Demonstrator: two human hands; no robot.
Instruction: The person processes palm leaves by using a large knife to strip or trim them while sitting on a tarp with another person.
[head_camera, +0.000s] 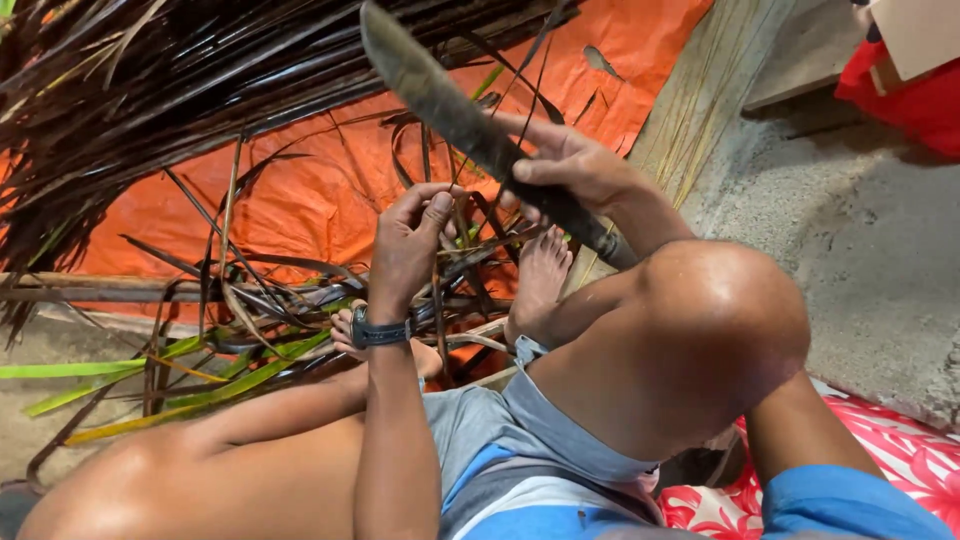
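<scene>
Orange tarp (300, 200) is lying across the floor, a heap of dark dried palm leaves (150, 80) piling over its upper left. Long dull machete (450, 110) is angling up over the leaves, right hand (570, 165) wrapping its grip tight about the blade's lower part. Left hand (405, 245), watch at wrist, is pinching a thin leaf strip (440, 300) between thumb and fingers, just beside the blade.

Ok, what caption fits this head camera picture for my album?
Seated person's right hand holds a long knife while the left hand pinches a dry leaf strip over an orange tarp.
</scene>
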